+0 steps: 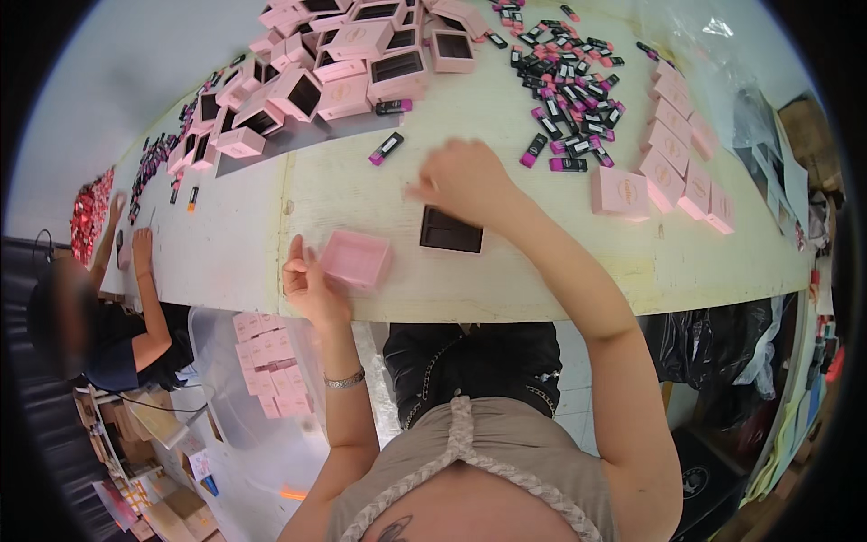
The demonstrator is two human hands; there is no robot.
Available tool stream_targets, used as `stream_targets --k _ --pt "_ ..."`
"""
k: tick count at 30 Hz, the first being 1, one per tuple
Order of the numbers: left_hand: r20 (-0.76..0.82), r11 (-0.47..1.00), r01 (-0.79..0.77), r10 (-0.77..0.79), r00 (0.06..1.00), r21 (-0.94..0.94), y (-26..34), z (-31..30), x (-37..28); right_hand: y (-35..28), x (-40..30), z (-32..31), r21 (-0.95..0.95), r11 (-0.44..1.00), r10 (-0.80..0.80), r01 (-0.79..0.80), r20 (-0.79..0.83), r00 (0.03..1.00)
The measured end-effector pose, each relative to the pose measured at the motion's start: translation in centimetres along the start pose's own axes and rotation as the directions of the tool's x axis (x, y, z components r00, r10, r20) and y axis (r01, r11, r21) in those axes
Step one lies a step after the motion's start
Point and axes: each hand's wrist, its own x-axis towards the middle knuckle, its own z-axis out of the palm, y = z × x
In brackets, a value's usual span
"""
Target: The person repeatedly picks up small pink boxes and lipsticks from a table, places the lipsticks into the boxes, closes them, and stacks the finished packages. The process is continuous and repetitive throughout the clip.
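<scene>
A pink box part, its hollow side up, lies on the table beside my left hand. That hand is at the box's left edge with its fingers apart; whether it grips the edge is unclear. My right hand is blurred above the table, just over a black compartment tray in a pale pink box base. What its fingers do cannot be made out. A small black and purple carton lies up and left of this hand, and another lies against the pink box pile.
Small black, pink and purple cartons are heaped at upper right. Closed pink boxes stand in rows farther right. At the left, a co-worker's hand rests on the table. A clear plastic bin with pink boxes stands below the table edge.
</scene>
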Motion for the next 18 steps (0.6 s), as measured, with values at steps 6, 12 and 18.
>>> stream_targets --k 6,12,18 --pt "0.847 0.551 -0.756 0.156 0.508 0.352 3.9 7.2 -3.4 7.3 9.9 8.3 0.014 0.957 -0.262 0.289 -0.381 0.887" --pt "0.774 0.519 -0.617 -0.151 0.615 0.592 1.5 13.4 -5.1 6.7 -2.5 1.3 0.613 0.788 0.178 -0.063 -0.129 0.975" --pt "0.809 0.662 -0.493 -0.327 0.488 0.565 0.5 15.8 -5.4 5.8 -8.2 5.2 0.345 0.913 0.011 0.217 -0.553 0.833"
